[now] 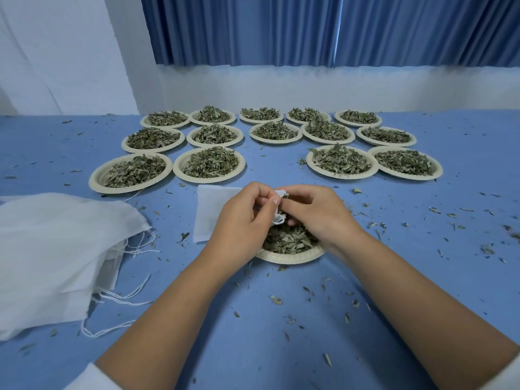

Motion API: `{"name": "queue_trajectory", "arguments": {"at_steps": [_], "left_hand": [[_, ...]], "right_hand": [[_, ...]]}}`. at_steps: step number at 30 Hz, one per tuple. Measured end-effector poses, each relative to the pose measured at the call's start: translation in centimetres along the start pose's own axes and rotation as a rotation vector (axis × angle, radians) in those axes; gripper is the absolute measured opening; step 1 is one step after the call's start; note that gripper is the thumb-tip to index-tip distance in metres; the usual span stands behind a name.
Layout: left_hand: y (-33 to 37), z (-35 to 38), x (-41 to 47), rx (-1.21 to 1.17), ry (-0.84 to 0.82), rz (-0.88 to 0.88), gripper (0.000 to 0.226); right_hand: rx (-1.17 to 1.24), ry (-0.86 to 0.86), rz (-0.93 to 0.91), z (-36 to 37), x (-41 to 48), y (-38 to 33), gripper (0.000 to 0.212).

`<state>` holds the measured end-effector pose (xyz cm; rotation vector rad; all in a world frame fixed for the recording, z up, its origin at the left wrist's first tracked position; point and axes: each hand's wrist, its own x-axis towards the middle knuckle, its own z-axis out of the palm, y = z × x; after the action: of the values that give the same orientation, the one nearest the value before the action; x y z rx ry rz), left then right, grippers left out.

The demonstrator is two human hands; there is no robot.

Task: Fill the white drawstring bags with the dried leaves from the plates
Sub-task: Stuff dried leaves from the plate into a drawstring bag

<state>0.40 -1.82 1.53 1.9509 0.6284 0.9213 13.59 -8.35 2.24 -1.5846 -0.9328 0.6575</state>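
A cream plate (pixel 289 257) of dried leaves (pixel 287 240) lies right in front of me, half hidden under my hands. My left hand (pixel 242 220) and my right hand (pixel 318 212) meet above it. Both pinch the rim of a small white drawstring bag (pixel 278 205), of which only a crumpled bit shows between the fingers. Some leaf pieces show at the bag's mouth by my right fingers. A flat white bag (pixel 211 212) lies on the cloth just left of my left hand.
Several more plates heaped with dried leaves (pixel 209 164) stand in rows further back. A pile of white drawstring bags (pixel 56 249) with loose strings lies at the left. Leaf crumbs are scattered over the blue tablecloth (pixel 422 249).
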Motion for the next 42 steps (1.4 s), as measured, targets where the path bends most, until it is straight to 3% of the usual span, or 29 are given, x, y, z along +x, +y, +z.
{"name": "queue_trajectory", "arguments": {"at_steps": [7, 12, 18, 24, 27, 31, 34, 37, 42], "left_hand": [[0.1, 0.0, -0.1, 0.075, -0.048, 0.082, 0.01], [0.4, 0.0, -0.2, 0.099, -0.076, 0.102, 0.009], [0.5, 0.1, -0.3, 0.126, -0.046, 0.079, 0.008], [0.2, -0.1, 0.3, 0.054, 0.122, -0.06, 0.008], [0.1, -0.4, 0.5, 0.023, 0.179, -0.088, 0.009], [-0.2, -1.0, 0.7, 0.02, 0.248, -0.081, 0.009], [-0.1, -1.2, 0.9, 0.028, 0.266, -0.087, 0.009], [0.0, -1.2, 0.8, 0.024, 0.257, -0.097, 0.009], [0.1, -1.1, 0.7, 0.01, 0.242, -0.103, 0.008]], "right_hand": [[0.03, 0.017, -0.045, 0.0, -0.2, 0.0, 0.01], [-0.154, 0.159, -0.141, 0.3, 0.2, 0.5, 0.017], [-0.337, 0.204, -0.213, 0.7, 0.3, 1.1, 0.022], [-0.201, 0.016, -0.19, -0.1, 0.4, 0.1, 0.015], [-0.218, 0.006, -0.192, -1.0, 0.4, -0.5, 0.011], [-0.505, -0.023, -0.156, -2.4, 0.2, -1.1, 0.018], [-0.796, -0.226, -0.063, -3.4, -0.4, -1.5, 0.025], [-0.851, -0.392, 0.028, -3.3, -0.9, -1.8, 0.043], [-0.878, -0.341, -0.08, -2.3, -1.0, -1.0, 0.043]]}}
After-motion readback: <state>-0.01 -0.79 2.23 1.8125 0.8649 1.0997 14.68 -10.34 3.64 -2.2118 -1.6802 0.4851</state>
